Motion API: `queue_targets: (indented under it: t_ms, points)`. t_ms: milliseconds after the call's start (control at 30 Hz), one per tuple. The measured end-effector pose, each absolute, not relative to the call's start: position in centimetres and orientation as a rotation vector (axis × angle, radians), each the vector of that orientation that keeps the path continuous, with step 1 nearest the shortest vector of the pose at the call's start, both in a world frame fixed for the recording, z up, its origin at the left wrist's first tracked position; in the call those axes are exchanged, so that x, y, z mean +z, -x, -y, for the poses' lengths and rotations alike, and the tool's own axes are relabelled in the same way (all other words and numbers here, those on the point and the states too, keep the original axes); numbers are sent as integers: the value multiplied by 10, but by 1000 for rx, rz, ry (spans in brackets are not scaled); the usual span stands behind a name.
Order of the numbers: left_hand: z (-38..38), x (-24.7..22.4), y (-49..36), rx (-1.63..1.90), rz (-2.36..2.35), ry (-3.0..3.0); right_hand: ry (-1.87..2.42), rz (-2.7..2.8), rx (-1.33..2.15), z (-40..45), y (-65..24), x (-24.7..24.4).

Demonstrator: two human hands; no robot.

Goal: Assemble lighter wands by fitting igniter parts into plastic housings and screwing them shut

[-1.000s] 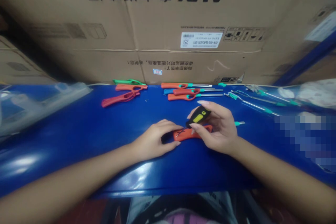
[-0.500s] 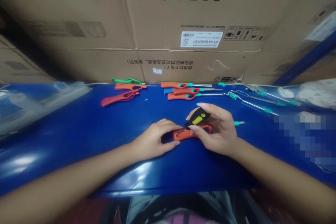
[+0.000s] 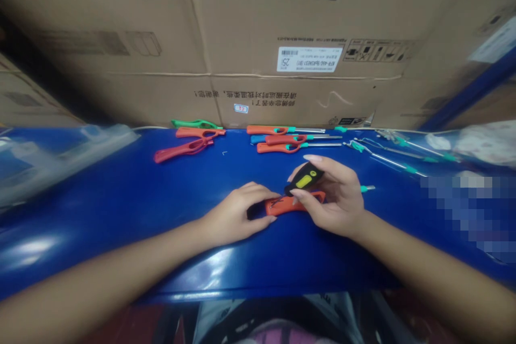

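An orange gas lighter (image 3: 287,205) lies on the blue tabletop between my two hands. My left hand (image 3: 242,210) pinches its left end between thumb and fingers. In my right hand (image 3: 336,199) is a screwdriver with a black and yellow handle (image 3: 305,178), tilted so its thin shaft points down and left at the lighter's body near my left fingertips. Whether the tip sits in a screw is too small to tell. A teal collar with a short metal tube (image 3: 367,189) shows just past my right hand, apparently the lighter's nozzle end.
Several lighters with metal tubes (image 3: 278,148) lie at the back middle. Green, orange and red handles (image 3: 183,150) without tubes lie at the back left. Loose metal tubes with teal parts (image 3: 389,160) are at the right. Clear plastic (image 3: 92,156) is at left; a cardboard box (image 3: 242,27) stands behind.
Almost nothing differs. The screwdriver handle and my right fingers have shifted very slightly; the lighter and my left hand stay in place.
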State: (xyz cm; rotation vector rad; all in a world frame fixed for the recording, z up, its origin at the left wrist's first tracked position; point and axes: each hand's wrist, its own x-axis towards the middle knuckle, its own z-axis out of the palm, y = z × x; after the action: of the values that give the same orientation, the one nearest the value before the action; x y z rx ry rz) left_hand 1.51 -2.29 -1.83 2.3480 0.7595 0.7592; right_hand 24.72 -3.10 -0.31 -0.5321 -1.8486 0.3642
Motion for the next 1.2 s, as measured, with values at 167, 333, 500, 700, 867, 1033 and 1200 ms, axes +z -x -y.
queue_targets:
  t_ms: [167,333,500,700,867,1033,1200]
  points:
    - [23,-18,-16,761,-750,-2352,539,1860,362,29,-247,-5]
    - [23,-17,-16,758,-761,-2348,556,1882,386,32,-246,0]
    - [23,-19,-18,771,-778,-2353,595,1943,517,34,-242,14]
    - [25,-20,-23,790,-852,-2330,725,2104,185,22,-245,38]
    - [23,-8,-36,648,-896,-2426,720,2302,339,14,-253,66]
    - [17,-7,-52,657,-899,-2448,699,2171,-61,8,-256,66]
    - [14,-20,-55,734,-919,-2357,614,2101,272,11,-261,61]
